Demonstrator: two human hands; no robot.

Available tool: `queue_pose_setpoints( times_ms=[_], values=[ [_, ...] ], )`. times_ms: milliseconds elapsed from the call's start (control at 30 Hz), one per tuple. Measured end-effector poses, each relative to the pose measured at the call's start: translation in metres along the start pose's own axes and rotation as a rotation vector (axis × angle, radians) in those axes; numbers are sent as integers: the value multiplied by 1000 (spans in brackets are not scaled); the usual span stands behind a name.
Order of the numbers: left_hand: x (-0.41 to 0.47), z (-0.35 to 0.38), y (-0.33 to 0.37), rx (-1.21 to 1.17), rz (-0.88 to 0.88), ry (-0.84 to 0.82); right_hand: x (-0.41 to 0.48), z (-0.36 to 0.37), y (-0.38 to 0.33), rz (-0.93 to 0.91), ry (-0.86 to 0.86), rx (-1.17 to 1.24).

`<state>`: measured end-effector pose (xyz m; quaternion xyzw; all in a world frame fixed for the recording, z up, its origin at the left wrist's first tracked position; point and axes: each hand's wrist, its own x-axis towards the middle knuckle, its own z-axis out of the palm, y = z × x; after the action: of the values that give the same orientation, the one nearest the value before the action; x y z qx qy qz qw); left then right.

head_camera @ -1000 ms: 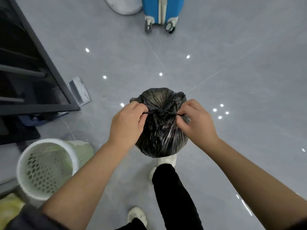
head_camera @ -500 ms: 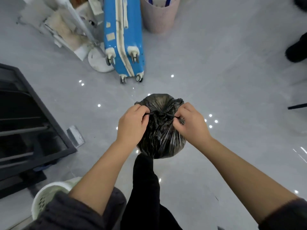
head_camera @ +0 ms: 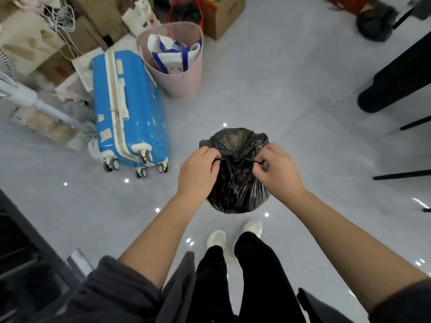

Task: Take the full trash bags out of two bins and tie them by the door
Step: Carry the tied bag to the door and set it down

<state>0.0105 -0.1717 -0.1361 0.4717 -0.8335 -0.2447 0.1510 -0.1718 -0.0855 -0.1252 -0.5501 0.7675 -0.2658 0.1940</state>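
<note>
The black trash bag is sitting in the middle of the frame, out of its bin and just above the person's white shoes; whether it is hanging or resting on the floor I cannot tell. The left hand and the right hand are each pinching a twisted tail of the bag's mouth, fingers curled tight on the plastic and drawing it out to either side. The neck is already gathered into what looks like a knot being cinched.

So this bag appears to be nearly tied. No bin and no door are showing, so I cannot say whether this is the first bag or the second, or whether it is at its place yet. A dark, rounded bundle is lying at the upper right – possibly another bag, too blurred to confirm.

To the left of the bag a blue suitcase is standing, with a pink basket and cardboard boxes beyond it. A dark furniture leg is slanting in at the right. Nothing is crowding the hands – the clutter is lying well apart from the bag.
</note>
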Motion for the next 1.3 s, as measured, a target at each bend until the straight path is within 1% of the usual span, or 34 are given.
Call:
queue_pose_setpoints(
  times_ms=[133,233,333,433,667,867,1100,1300],
  values=[
    [84,27,26,-2,-8,-13,77,-28,44,-22,-1,-10],
    [149,47,48,-8,-37,-6,138,-50,80,-19,-33,-14],
    [212,59,70,-3,-76,-2,200,-79,109,-49,-75,-7],
    [278,65,94,-19,-75,0,264,-110,131,-56,-85,-7],
    [437,77,125,-42,-39,5,409,-156,177,-41,-50,18],
    [572,95,141,-57,-15,-50,520,-178,218,33,-15,26],
    [699,115,173,-39,32,-100,626,-215,267,91,36,40],
    [799,151,215,-33,49,-108,708,-254,330,114,52,54]
  ],
)
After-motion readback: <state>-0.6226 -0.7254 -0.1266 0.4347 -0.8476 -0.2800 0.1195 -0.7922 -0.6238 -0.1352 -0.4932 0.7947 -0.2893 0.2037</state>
